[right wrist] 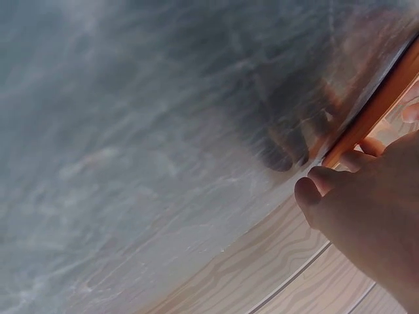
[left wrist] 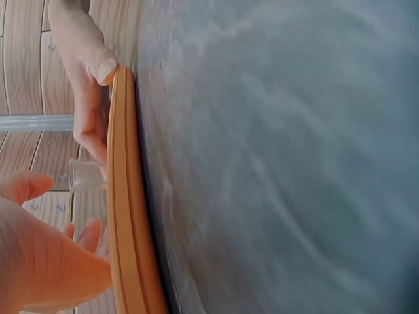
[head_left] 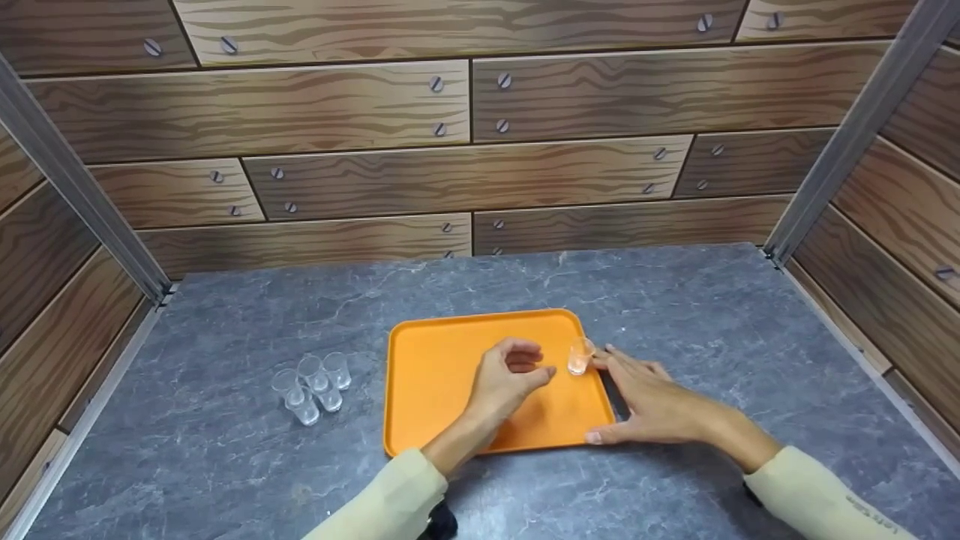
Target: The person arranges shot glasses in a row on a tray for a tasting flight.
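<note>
In the head view, a small glass (head_left: 579, 355) is seen upright on the orange tray (head_left: 439, 375), between the loosely opened left hand (head_left: 504, 382) and the flat, opened right hand (head_left: 649, 401). In the left wrist view, the glass (left wrist: 86, 175) is shown apart from the relaxed left hand (left wrist: 46, 261). In the right wrist view, the right hand (right wrist: 366, 216) is laid against the tray (right wrist: 376, 108) edge.

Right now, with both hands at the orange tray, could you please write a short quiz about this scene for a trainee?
1. True or false: the small clear cup stands on the orange tray.
2. Which hand rests along the tray's right edge? A) left hand B) right hand C) neither
3. Fill in: the group of clear cups on the grey table stands to the ____ of the tray.

Key:
1. True; it is near the tray's far right corner, between the two hands.
2. B; its fingers lie straight, thumb on the near rim.
3. left
</note>
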The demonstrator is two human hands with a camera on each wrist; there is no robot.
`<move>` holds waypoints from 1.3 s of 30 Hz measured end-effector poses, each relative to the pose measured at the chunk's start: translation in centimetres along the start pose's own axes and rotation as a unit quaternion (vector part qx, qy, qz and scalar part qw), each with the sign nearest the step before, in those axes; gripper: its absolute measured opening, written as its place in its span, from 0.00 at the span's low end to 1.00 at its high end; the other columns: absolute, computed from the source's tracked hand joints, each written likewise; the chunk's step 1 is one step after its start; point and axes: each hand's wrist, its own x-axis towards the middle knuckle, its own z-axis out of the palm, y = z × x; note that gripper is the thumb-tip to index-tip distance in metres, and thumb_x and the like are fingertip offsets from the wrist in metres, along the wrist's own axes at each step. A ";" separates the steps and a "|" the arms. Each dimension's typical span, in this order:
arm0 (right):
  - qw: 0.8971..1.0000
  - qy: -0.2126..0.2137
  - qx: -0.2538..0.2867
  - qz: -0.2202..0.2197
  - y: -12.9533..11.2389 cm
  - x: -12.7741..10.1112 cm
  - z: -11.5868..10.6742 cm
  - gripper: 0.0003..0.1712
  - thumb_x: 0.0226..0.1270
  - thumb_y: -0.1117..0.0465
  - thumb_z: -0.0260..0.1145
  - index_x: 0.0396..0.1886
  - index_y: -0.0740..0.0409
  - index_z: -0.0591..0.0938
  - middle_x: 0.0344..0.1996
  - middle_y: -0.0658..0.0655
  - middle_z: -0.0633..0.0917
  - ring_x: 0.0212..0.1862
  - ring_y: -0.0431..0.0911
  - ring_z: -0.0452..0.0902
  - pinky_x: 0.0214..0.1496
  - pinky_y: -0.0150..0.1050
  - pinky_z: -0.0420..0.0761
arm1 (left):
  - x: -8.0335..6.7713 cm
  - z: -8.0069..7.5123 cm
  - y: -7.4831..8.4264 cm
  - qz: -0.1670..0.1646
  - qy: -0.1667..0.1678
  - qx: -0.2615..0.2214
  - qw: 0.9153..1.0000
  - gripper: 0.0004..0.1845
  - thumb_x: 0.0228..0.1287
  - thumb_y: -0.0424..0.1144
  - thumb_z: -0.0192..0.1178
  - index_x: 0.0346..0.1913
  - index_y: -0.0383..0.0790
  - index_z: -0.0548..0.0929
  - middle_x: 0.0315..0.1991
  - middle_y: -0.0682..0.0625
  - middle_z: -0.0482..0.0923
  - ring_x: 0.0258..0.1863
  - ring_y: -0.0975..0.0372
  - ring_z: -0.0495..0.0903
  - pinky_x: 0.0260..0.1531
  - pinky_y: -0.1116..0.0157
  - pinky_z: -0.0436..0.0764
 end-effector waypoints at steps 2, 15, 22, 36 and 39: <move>1.000 -0.001 0.001 0.000 0.1 0.0 0.0 0.62 0.52 0.21 0.68 0.79 0.49 0.60 0.81 0.57 0.57 0.82 0.59 0.47 0.74 0.70 0.52 | -0.1 -0.4 0.0 -0.001 0.003 -0.002 1.000 0.21 0.54 0.31 0.75 0.51 0.29 0.82 0.48 0.37 0.84 0.45 0.55 0.84 0.49 0.65 0.84; 1.000 -0.004 0.012 0.006 0.4 -0.4 0.2 0.63 0.53 0.21 0.68 0.80 0.48 0.58 0.81 0.59 0.56 0.82 0.59 0.45 0.75 0.72 0.49 | -1.2 -3.0 0.8 0.007 0.003 -0.009 1.000 0.19 0.56 0.34 0.75 0.51 0.36 0.84 0.49 0.39 0.84 0.46 0.53 0.83 0.38 0.67 0.84; 1.000 -0.001 0.007 0.003 0.4 -0.2 0.2 0.63 0.53 0.21 0.68 0.80 0.49 0.58 0.81 0.59 0.57 0.82 0.59 0.46 0.75 0.73 0.49 | -2.4 -5.1 1.0 0.021 0.004 -0.005 1.000 0.18 0.58 0.35 0.74 0.51 0.36 0.84 0.49 0.37 0.84 0.47 0.53 0.84 0.38 0.67 0.84; 1.000 -0.005 0.001 0.002 0.1 -0.1 0.1 0.64 0.53 0.21 0.67 0.80 0.50 0.57 0.81 0.57 0.56 0.82 0.58 0.45 0.74 0.72 0.51 | -4.9 -9.3 1.3 0.059 0.026 0.006 0.998 0.20 0.60 0.31 0.72 0.53 0.25 0.80 0.49 0.33 0.83 0.46 0.52 0.84 0.47 0.64 0.85; 1.000 -0.010 0.003 0.005 0.1 -0.1 0.1 0.64 0.53 0.20 0.67 0.80 0.49 0.57 0.81 0.58 0.56 0.82 0.58 0.44 0.75 0.72 0.50 | -5.5 -10.2 1.4 0.063 0.034 0.010 0.997 0.20 0.60 0.30 0.72 0.52 0.26 0.80 0.49 0.33 0.83 0.46 0.52 0.84 0.45 0.64 0.85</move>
